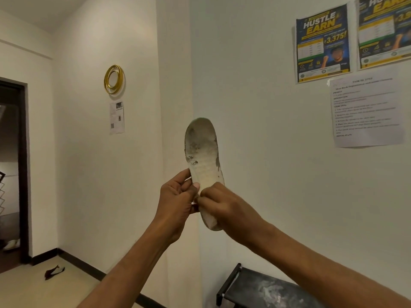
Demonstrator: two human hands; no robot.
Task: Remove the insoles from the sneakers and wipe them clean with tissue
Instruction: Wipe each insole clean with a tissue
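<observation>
Open air lies to the left of the raised insole (203, 161), toward the doorway (12, 170). Just behind it a projecting wall corner (191, 85) closes the space. Below the right forearm, a black rack (255, 287) blocks the way down.

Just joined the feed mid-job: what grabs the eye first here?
A dirty white insole, held upright at centre frame, gripped at its lower half by the left hand and right hand. Bright blue-and-yellow posters hang on the wall upper right; a gold ring ornament upper left.
</observation>
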